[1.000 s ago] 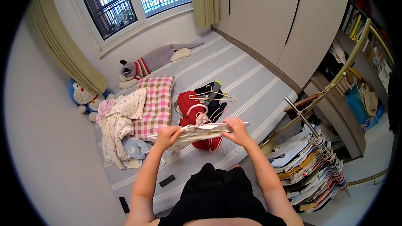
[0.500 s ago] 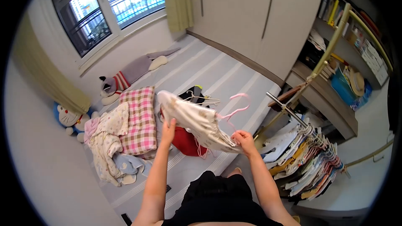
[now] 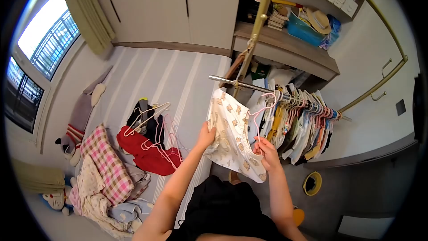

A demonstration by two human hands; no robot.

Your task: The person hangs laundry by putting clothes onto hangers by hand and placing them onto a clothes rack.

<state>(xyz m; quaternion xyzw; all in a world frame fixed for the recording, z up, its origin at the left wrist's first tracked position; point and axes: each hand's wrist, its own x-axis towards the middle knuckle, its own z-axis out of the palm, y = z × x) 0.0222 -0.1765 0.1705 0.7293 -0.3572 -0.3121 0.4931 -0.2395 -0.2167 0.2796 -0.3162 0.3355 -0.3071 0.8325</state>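
A white garment with a brown animal print (image 3: 232, 138) hangs on a pink hanger (image 3: 256, 115) in front of me. My left hand (image 3: 206, 136) grips the garment's left side. At its waistband on the right, my right hand (image 3: 265, 151) is closed on the garment near the end of the pink hanger. The hanger's hook is beside the hangers on a metal rail (image 3: 243, 84), which holds many clothes (image 3: 292, 129). Whether the hook touches the rail, I cannot tell.
On the striped bed (image 3: 178, 69) lie a red garment (image 3: 147, 155), loose hangers (image 3: 149, 115), a checked pillow (image 3: 107, 165), crumpled clothes (image 3: 96, 187) and plush toys (image 3: 82, 111). A gold frame (image 3: 256, 31) rises by the desk (image 3: 290, 51). A yellow-rimmed bin (image 3: 312, 183) stands on the floor.
The view has turned right toward the clothes rail. The garment, earlier held sideways above the bed, now hangs lengthwise by the rail, with its pink hook close to the hung clothes.
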